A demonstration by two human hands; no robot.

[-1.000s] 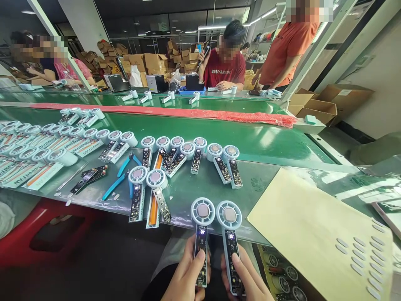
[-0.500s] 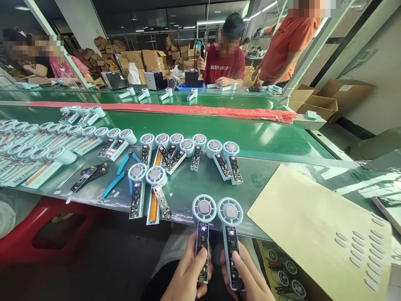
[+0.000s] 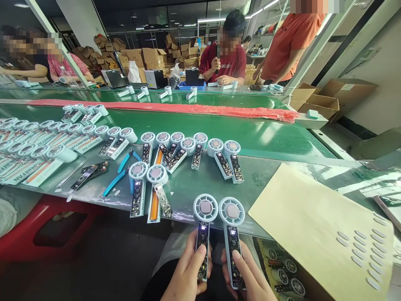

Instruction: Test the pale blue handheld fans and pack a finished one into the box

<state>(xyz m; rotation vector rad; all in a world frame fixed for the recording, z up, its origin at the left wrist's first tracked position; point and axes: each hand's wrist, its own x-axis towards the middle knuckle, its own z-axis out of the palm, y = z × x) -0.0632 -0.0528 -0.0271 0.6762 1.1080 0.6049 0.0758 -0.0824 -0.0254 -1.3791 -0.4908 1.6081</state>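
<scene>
Each hand (image 3: 188, 271) grips a round-headed fan (image 3: 203, 234) with bare circuit-board handle.

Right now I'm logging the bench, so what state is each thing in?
Left hand: gripping the left fan, thumb on its board.
Right hand: gripping the right fan.
Left fan: display lit, casing off.
Right fan: display lit.
Blue pliers: lying on the bench, handles spread.

"Speed FAN" — fan sleeves (image 3: 84, 144).
</scene>
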